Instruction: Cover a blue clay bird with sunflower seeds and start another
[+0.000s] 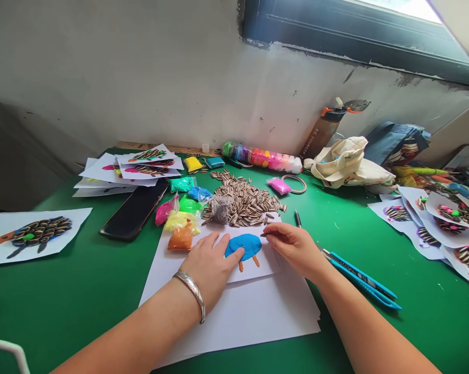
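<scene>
A flat blue clay oval [246, 246] with two short orange-brown legs [256, 261] lies on a white sheet [234, 311] in front of me. My left hand [210, 265], with a silver bangle at the wrist, rests spread on the sheet, its fingers at the oval's left edge. My right hand [291, 246] is pinched at the oval's right edge around a small dark piece [264, 235]. Just behind, a heap of striped sunflower seeds [244, 200] lies on the green table, beside bags of coloured clay [180, 238].
Left are a black phone [135, 210], a finished seed picture [39, 236] and stacked pictures [129, 171]. Right lie a blue cutter [361, 280], a pen [297, 218] and more pictures [432, 223]. A bottle [322, 132] and cloth bag [343, 163] stand behind.
</scene>
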`<control>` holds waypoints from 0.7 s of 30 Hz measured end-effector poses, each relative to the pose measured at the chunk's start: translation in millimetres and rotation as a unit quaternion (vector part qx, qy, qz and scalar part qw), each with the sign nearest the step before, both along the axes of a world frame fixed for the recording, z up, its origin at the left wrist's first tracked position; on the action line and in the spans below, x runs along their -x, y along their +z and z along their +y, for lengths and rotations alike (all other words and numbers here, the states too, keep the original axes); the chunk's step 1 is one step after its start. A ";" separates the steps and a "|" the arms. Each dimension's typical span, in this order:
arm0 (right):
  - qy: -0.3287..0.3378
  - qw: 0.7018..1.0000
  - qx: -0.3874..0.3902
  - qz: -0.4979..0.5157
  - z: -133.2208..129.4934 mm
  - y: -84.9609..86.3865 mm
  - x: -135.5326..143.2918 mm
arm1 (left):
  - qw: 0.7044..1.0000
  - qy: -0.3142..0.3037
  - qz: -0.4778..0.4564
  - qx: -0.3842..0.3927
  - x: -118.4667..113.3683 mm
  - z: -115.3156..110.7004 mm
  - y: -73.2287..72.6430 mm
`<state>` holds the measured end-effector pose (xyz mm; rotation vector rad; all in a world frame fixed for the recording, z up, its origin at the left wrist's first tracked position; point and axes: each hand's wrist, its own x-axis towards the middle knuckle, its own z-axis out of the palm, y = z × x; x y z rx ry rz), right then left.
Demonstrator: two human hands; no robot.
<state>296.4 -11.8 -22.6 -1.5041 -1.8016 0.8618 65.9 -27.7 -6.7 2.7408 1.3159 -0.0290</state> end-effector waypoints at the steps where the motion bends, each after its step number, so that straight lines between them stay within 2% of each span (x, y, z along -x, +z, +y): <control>1: 0.003 1.000 -0.006 -0.005 -0.7 0.5 1.3 | 1.000 -0.003 -0.006 0.004 1.7 0.5 0.2; 7: 0.022 0.999 -0.025 -0.042 -1.7 1.9 4.0 | 0.999 -0.025 -0.014 0.016 9.3 6.2 -0.7; 16: 0.019 0.998 -0.027 -0.045 -1.6 3.1 4.6 | 0.999 -0.039 -0.023 0.010 9.9 8.7 2.3; 21: 0.024 0.999 -0.020 -0.041 -1.3 3.4 3.7 | 0.999 -0.045 0.006 0.011 9.0 10.8 2.5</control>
